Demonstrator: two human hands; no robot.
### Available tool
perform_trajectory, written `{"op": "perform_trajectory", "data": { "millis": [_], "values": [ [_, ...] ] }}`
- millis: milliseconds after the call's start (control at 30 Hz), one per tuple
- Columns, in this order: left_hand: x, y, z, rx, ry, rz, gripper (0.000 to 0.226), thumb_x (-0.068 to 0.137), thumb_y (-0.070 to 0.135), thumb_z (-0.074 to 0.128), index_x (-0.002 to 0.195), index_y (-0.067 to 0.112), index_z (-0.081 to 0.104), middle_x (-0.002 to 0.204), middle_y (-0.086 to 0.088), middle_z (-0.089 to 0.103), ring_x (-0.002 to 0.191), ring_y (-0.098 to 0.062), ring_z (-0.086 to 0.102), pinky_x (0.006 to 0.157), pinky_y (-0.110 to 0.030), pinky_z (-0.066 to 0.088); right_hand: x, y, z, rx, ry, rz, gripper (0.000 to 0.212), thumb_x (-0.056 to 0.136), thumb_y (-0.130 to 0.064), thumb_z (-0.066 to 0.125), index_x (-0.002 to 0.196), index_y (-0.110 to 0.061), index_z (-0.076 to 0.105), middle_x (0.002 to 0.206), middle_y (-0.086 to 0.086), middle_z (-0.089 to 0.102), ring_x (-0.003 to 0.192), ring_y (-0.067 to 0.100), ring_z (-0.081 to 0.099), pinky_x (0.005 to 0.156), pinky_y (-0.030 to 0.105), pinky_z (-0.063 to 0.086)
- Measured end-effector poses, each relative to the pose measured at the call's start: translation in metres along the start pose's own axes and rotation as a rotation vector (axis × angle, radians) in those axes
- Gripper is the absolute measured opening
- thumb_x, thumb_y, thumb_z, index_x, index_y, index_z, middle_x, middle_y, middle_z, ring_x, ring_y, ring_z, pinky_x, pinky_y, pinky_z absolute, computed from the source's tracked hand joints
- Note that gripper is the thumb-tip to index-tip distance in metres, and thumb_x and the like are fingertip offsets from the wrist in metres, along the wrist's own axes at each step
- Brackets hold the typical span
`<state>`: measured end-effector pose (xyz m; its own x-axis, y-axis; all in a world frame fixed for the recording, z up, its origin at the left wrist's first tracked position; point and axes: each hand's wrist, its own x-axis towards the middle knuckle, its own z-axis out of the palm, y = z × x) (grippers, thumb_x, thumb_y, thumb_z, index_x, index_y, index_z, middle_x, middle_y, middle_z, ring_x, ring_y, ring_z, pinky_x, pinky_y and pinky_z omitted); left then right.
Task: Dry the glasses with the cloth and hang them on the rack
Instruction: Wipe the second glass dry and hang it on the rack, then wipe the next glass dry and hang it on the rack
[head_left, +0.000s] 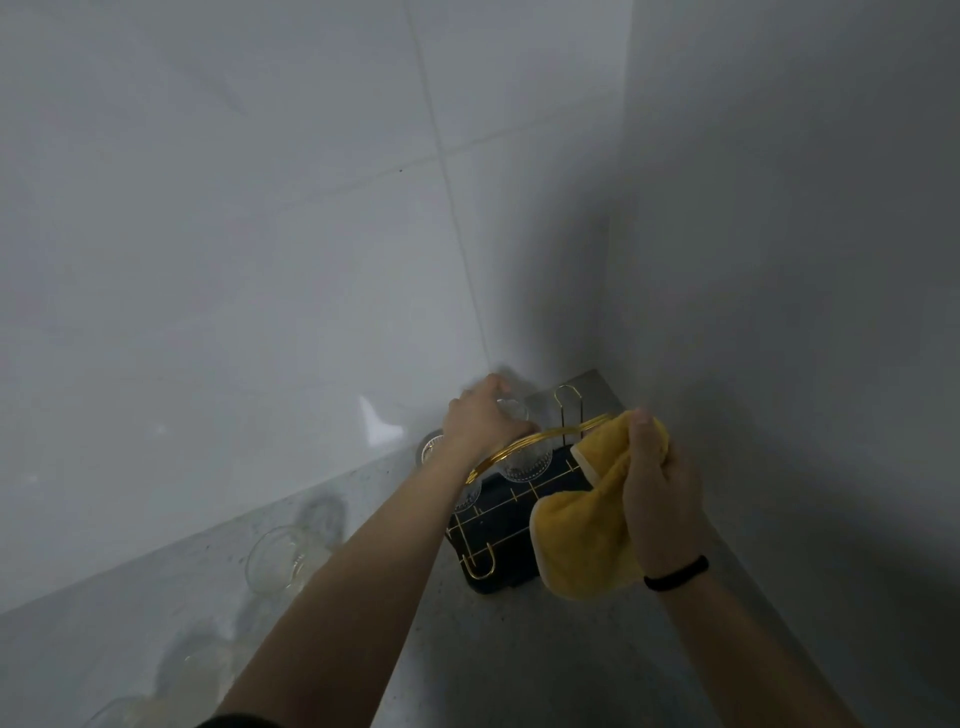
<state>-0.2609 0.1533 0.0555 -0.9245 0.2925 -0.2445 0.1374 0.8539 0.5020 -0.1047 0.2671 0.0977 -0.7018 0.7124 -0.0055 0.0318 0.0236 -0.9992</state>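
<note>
Left hand (485, 418), fingers curled around a clear glass (511, 410), holds it at the far end of the gold wire rack (519, 452). Right hand (657, 488) grips a bunched yellow cloth (582, 540) just right of the rack. Two glasses (524, 462) hang upside down on it. Another glass (275, 558) stands on the grey counter (493, 649), left of the forearm.

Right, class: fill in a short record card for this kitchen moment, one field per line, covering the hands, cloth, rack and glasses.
left hand: left hand grips a glass at the rack's far end
right hand: right hand holds the yellow cloth
rack: gold wire rack on a dark mat, in the counter corner
on rack: patterned glass hanging under the wire
waiting: clear glass on the grey counter
</note>
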Motion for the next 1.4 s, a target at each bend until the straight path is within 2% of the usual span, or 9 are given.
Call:
{"op": "perform_trajectory", "data": {
  "millis": [400,533,633,700,800,900,1067,1233,1400],
  "values": [
    [0.016,-0.006,0.005,-0.014,-0.036,-0.041,0.041,0.09,0.05,0.061,0.118,0.021,0.054,0.124,-0.012,0.057,0.11,-0.032,0.056,0.092,-0.043,0.049,0.001,0.007,0.005,0.018,-0.025,0.019,0.049,0.098,-0.027,0.039,0.05,-0.017,0.036,0.032,-0.01,0.033,0.032,0.002,0.036,0.037,0.006,0.029],
    [0.001,0.005,-0.004,-0.056,0.021,-0.038,0.038,0.093,0.051,0.054,0.118,0.023,0.058,0.121,-0.011,0.06,0.113,-0.032,0.056,0.096,-0.043,0.046,-0.007,-0.001,0.003,-0.004,-0.107,0.066,0.05,0.097,-0.036,0.037,0.061,-0.005,0.05,0.052,0.007,0.041,0.044,0.005,0.046,0.047,0.016,0.036],
    [-0.041,0.022,-0.028,-0.27,0.106,0.091,0.038,0.101,0.047,0.044,0.117,0.023,0.067,0.113,0.0,0.068,0.111,-0.021,0.059,0.1,-0.038,0.041,-0.016,-0.014,-0.001,0.01,-0.231,0.158,0.047,0.098,-0.037,0.031,0.09,-0.003,0.062,0.086,0.026,0.058,0.078,0.022,0.062,0.06,0.019,0.039],
    [-0.08,0.029,-0.048,-0.528,-0.099,0.171,0.042,0.102,0.046,0.04,0.115,0.019,0.07,0.114,0.003,0.07,0.109,-0.013,0.062,0.096,-0.027,0.043,-0.022,-0.017,-0.001,0.048,-0.38,0.18,0.039,0.097,-0.041,0.027,0.1,-0.02,0.06,0.1,0.008,0.062,0.085,0.008,0.061,0.065,0.014,0.045],
    [-0.128,0.016,-0.063,-0.607,-0.322,0.297,0.025,0.095,0.04,0.055,0.097,0.02,0.071,0.096,0.012,0.072,0.096,-0.007,0.066,0.089,-0.023,0.049,-0.036,-0.019,0.0,0.09,-0.539,0.163,0.052,0.093,-0.052,0.033,0.117,-0.01,0.055,0.115,0.009,0.063,0.1,0.019,0.063,0.073,0.023,0.054],
    [-0.153,-0.006,-0.07,-0.765,-0.189,0.265,0.017,0.095,0.016,0.06,0.083,0.021,0.07,0.08,0.009,0.073,0.085,-0.015,0.067,0.084,-0.028,0.053,-0.055,-0.029,0.006,0.046,-0.548,0.105,0.042,0.097,-0.037,0.035,0.112,0.0,0.046,0.111,0.014,0.057,0.088,0.017,0.06,0.066,0.015,0.052],
    [-0.194,-0.043,-0.093,-0.642,0.187,0.276,0.034,0.099,0.027,0.054,0.069,0.012,0.053,0.066,-0.003,0.049,0.064,-0.012,0.047,0.062,-0.029,0.038,-0.092,-0.048,0.018,-0.297,-0.736,-0.041,0.058,0.084,-0.053,0.029,0.097,-0.009,0.064,0.098,0.023,0.065,0.093,0.037,0.062,0.083,0.046,0.051],
    [-0.221,-0.08,-0.109,-0.552,0.269,0.255,0.036,0.099,0.035,0.052,0.072,0.012,0.05,0.068,-0.003,0.046,0.061,-0.009,0.045,0.06,-0.029,0.037,-0.121,-0.053,0.039,0.052,-1.017,0.426,0.046,0.077,-0.053,0.039,0.108,-0.025,0.059,0.11,-0.004,0.067,0.101,0.014,0.064,0.082,0.034,0.054],
    [-0.237,-0.155,-0.101,-0.646,0.129,-0.009,0.039,0.099,0.041,0.051,0.068,0.018,0.051,0.065,0.0,0.048,0.061,-0.013,0.048,0.063,-0.03,0.038,-0.191,-0.02,0.09,0.132,-1.002,0.631,0.037,0.082,-0.05,0.041,0.109,-0.027,0.053,0.114,0.001,0.061,0.106,0.021,0.058,0.088,0.039,0.05]
  ]
}}
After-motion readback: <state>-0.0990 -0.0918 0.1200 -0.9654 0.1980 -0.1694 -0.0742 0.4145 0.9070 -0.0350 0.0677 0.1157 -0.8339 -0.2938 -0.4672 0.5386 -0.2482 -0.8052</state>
